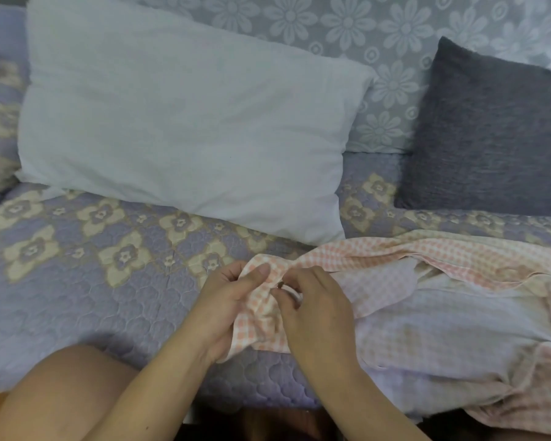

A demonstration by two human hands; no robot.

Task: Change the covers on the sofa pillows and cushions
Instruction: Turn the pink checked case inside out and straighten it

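A pink-and-white checked pillow cover (442, 259) lies crumpled on the sofa seat at the right, partly over a white pillow (442, 338). My left hand (226, 300) grips a bunched corner of the cover, thumb on top. My right hand (315, 310) pinches the same corner from the right, fingers curled at a small fastening there. A large bare white pillow (185, 128) leans against the sofa back at the left. A dark grey cushion (490, 138) stands at the right.
The sofa seat (77, 275) wears a lilac quilted throw with cream flowers; its back has a pale flowered cover (379, 36). My knee (64, 389) shows at the bottom left, before the seat's front edge.
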